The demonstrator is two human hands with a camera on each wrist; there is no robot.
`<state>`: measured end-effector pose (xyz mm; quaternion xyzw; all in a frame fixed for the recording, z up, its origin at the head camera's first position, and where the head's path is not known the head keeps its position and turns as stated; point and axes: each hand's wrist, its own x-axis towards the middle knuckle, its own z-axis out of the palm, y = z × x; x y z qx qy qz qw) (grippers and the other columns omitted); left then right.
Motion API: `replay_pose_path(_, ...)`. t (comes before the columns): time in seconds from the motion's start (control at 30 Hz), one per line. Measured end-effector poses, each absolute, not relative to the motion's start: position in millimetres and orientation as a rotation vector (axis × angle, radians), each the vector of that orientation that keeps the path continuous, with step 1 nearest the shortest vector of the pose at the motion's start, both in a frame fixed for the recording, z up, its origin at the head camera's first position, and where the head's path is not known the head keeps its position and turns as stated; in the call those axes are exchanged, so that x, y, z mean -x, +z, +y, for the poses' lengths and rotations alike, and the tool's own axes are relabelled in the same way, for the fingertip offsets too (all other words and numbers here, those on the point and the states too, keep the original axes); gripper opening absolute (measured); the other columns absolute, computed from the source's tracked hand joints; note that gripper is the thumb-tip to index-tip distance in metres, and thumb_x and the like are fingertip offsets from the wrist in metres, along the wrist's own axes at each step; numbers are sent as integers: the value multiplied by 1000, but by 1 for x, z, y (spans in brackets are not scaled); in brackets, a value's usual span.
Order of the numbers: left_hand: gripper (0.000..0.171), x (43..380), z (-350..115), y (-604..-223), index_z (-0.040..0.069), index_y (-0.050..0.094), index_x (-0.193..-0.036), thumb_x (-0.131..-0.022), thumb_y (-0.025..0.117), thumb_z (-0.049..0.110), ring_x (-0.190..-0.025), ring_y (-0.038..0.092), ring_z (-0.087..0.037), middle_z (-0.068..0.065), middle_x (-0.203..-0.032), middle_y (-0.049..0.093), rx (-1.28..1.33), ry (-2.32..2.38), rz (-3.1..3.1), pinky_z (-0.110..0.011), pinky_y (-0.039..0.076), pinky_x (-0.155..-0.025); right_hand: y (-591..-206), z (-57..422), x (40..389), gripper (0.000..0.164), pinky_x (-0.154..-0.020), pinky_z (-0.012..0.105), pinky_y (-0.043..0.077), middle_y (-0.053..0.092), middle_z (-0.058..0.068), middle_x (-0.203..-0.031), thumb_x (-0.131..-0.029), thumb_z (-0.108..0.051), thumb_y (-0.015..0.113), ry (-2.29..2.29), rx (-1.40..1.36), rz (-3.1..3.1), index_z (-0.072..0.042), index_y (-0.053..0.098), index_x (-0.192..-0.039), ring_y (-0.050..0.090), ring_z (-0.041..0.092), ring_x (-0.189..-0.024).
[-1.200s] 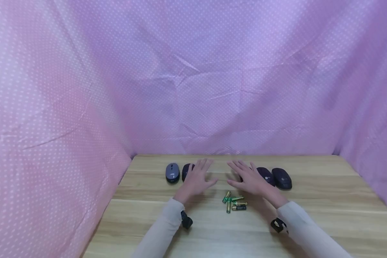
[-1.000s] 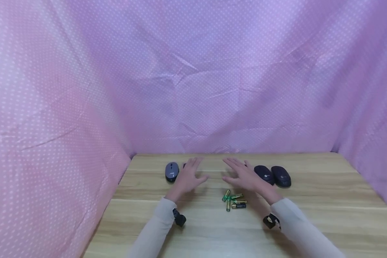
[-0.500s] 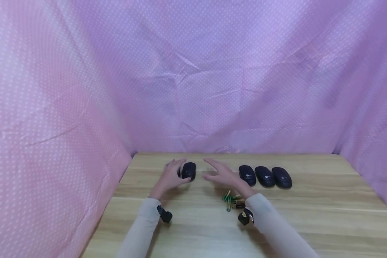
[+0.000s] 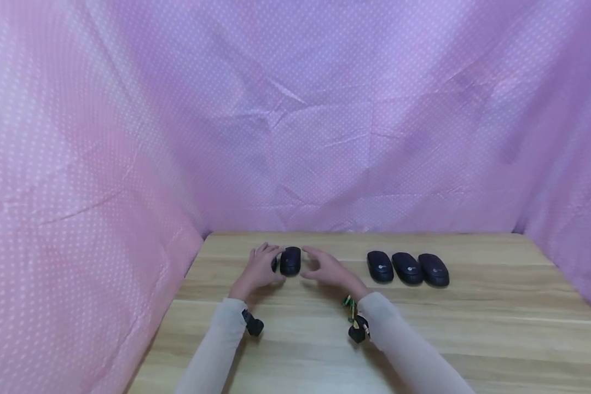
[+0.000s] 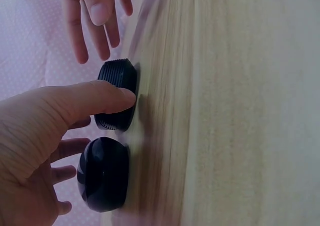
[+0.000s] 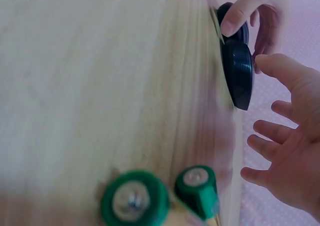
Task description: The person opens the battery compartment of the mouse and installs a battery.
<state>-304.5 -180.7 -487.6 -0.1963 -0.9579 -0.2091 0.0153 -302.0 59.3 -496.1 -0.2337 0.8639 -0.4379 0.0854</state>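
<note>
A person's left hand and right hand flank a black, rounded plastic computer mouse with ribbed sides, which sits near the far edge of the pale, wood-grained tabletop. The left hand's fingers are parted from its thumb and have no grip on anything; they reach around a dark, glossy, rounded computer mouse, mostly hidden beneath that hand in the head view. The left thumb overlaps the ribbed mouse in the left wrist view, though whether it touches cannot be told. The right hand's fingers are spread well apart and hold nothing, the thumb tip just beside the ribbed mouse; contact there is also unclear. Farther right, three black oval computer mice lie side by side, slightly slanted. Green-and-gold cylindrical batteries lie near the right wrist, partly covered by it in the head view. Each pale sleeve has a small black device at its cuff. Pink-purple cloth with white dots hangs behind the tabletop.
</note>
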Motion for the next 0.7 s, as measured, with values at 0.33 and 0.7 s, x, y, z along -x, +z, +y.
replay_pose_path(0.33,75,313,-179,-493,10,58,-143,-76,88,23,-150,31,-44,-16,-146,57,607,-615,-3009,-71,15,-121,-505,48,307,74,-121,54,34,46,18,-157,-90,-17,75,-1146,734,2687,-3,41,-154,42,37,-146)
replay_pose_path(0.7,75,311,-172,-493,5,56,-143,-76,87,18,-147,36,-44,-15,-145,60,612,-696,-3005,-65,16,-123,-503,40,306,72,-117,71,27,49,22,-153,-88,-12,77,-1073,757,2751,2,44,-150,45,42,-143)
